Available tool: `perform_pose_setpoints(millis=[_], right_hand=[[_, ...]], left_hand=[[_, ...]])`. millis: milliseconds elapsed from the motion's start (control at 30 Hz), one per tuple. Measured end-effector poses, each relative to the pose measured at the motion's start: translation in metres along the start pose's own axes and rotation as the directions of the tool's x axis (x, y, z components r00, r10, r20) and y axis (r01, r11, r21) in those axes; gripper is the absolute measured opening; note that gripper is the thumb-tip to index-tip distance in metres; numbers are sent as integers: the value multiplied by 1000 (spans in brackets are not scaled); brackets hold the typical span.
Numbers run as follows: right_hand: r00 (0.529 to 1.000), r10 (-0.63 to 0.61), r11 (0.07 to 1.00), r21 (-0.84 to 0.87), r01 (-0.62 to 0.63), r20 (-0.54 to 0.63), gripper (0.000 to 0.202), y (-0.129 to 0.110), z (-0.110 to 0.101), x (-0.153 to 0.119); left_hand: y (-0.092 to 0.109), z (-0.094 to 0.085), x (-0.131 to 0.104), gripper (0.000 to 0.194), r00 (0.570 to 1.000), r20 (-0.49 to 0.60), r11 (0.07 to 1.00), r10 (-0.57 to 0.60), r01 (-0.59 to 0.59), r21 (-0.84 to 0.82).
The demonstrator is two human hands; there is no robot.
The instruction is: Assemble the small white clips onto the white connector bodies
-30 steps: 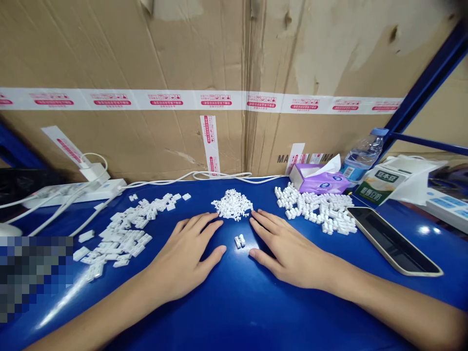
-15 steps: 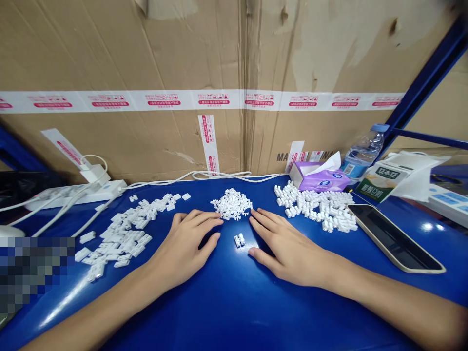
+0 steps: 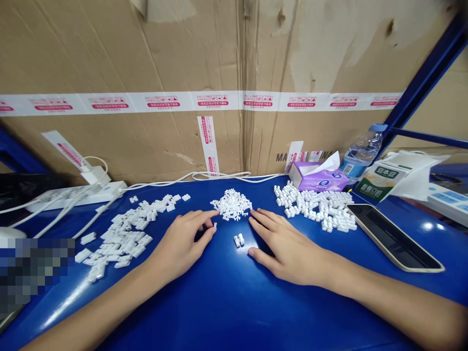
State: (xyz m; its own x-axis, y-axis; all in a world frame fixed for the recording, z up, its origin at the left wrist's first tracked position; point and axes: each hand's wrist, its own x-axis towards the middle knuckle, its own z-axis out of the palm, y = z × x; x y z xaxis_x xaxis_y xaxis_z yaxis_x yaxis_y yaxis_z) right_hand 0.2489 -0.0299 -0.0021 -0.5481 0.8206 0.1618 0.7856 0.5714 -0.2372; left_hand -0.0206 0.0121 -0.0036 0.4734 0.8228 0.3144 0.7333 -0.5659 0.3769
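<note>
Your left hand [image 3: 185, 236] is half closed, 1 piece [image 3: 215, 225] at thumb, grip unclear; your right hand [image 3: 287, 246], palm hidden, opens beside pile [image 3: 231, 204].

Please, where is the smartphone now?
In the head view, the smartphone lies on the blue table at the right side, just right of the right-hand pile of white connectors.

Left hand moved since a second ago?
Yes. The thumb of the left hand has shifted forward and leftward, judged against the two white connectors lying between the hands.
</note>
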Motion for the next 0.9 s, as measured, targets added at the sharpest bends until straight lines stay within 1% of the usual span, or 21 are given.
perform_pose_setpoints(millis=[133, 367, 500, 633, 900], right_hand=[[998, -15, 999, 31, 17, -61, 63, 0, 0, 1], [994, -12, 995, 93, 23, -112, 47, -4, 0, 2], [987, -34, 990, 133, 56, -156, 37, -10, 0, 4], [982, -52, 980, 179, 85, -181, 35, -14, 2, 6], [984, -31, 973, 219, 70, -176, 29, -12, 3, 11]], left_hand=[[2, 1, 2, 29, 999, 33, 999, -15, 16, -44], [6, 0, 2, 26, 1000, 12, 999, -4, 5, -45], [11, 0, 3, 21, 1000, -9, 999, 14, -14, -50], [16, 1, 4, 15, 1000, -13, 998, 25, -26, -63], [20, 3, 3, 16, 998, -8, 993, 56, -57, -102]])
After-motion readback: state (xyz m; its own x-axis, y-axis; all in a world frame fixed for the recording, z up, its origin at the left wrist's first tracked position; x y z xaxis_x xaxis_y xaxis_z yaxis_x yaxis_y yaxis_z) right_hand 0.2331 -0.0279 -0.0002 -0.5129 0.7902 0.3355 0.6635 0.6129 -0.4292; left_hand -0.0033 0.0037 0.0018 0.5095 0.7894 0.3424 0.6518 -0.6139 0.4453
